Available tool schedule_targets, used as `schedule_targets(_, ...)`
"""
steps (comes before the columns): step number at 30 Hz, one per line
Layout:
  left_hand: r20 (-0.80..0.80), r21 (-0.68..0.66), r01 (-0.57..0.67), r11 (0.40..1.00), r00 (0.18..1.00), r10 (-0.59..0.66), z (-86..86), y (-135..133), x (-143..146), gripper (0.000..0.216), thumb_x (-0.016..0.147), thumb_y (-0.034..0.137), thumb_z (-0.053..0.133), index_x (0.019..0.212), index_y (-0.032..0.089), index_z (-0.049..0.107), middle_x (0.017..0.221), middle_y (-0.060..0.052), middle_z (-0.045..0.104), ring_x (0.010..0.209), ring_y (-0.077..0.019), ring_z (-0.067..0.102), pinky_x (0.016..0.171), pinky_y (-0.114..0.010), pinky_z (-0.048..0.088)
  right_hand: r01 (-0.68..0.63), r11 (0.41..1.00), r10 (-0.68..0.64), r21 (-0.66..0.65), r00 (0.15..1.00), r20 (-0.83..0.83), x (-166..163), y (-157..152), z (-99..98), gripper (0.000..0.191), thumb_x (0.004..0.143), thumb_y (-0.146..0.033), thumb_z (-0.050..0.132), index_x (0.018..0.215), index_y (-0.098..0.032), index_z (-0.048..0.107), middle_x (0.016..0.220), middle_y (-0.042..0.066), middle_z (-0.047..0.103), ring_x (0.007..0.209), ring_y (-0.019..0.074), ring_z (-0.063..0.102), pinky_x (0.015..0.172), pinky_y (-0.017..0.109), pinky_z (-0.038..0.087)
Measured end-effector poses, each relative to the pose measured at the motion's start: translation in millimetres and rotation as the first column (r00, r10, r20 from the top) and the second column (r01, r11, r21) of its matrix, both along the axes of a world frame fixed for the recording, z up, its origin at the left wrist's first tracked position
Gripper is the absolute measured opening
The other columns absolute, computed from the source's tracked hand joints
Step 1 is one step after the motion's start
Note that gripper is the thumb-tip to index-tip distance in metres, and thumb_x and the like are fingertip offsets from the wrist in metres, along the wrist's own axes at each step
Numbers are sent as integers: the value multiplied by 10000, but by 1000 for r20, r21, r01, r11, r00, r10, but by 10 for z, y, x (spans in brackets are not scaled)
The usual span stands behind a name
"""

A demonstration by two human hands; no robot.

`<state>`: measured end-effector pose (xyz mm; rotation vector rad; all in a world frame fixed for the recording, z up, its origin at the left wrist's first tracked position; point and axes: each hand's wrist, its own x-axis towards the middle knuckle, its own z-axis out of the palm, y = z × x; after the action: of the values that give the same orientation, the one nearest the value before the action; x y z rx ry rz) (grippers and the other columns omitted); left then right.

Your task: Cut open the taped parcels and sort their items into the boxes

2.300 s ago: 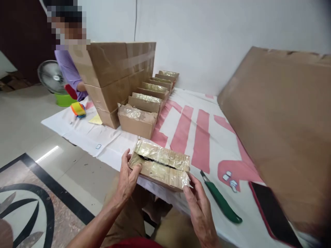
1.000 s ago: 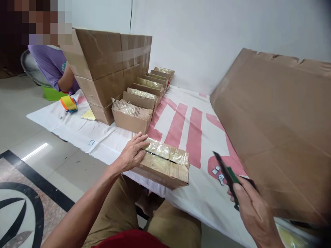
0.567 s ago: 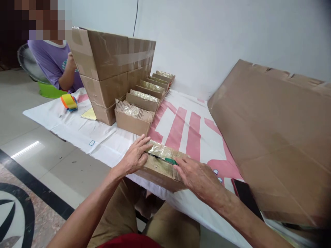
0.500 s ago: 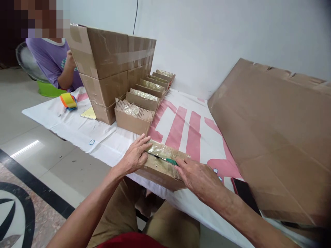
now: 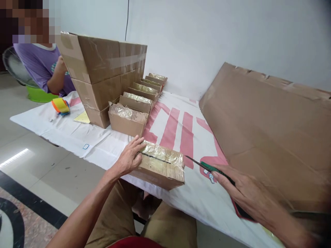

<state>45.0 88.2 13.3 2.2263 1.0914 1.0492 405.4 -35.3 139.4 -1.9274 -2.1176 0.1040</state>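
Note:
A small taped cardboard box [image 5: 160,165] lies in front of me at the table's near edge, a dark slit running along the middle of its top. My left hand [image 5: 130,155] rests on its left end, fingers stretched out and holding nothing. To the right of the box, apart from it, my right hand [image 5: 240,186] grips a green-handled knife [image 5: 207,166]. Its thin dark blade points left toward the box's right end. The right hand partly covers a phone with a red edge [image 5: 241,212] lying on the table.
Stacked taped cartons [image 5: 99,58] stand at the left, beside a row of opened boxes [image 5: 128,122]. A tape roll [image 5: 60,105] lies near a person in a purple shirt [image 5: 42,63]. A large cardboard sheet [image 5: 269,137] leans at right. White-and-pink cloth [image 5: 187,132] covers the table.
My right hand has drawn the knife out of the box's top slit and moved right, away from it. The left hand stays on the box. The view has shifted slightly.

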Motion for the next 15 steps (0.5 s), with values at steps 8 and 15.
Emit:
schedule_targets(8, 53, 145, -335, 931, 942, 331, 107, -425, 89, 294, 938, 288, 573, 1166, 194, 733, 1425, -169, 634, 1364, -329, 576, 1165, -550, 468, 191, 975, -195, 109, 981, 24, 507, -121, -1765, 469, 915, -624, 431, 988, -269, 728, 999, 129, 799, 925, 381, 760, 727, 512, 588)
schedule_targets(15, 72, 47, -377, 925, 925, 373, 90, -688, 99, 310, 968, 301, 561, 1237, 219, 692, 1489, -164, 572, 1405, -323, 536, 1157, -521, 473, -1, 952, 44, 305, 990, -135, -7, 39, -1045, 394, 1002, -538, 463, 1114, -258, 718, 1088, 112, 772, 1023, 323, 715, 925, 489, 533)
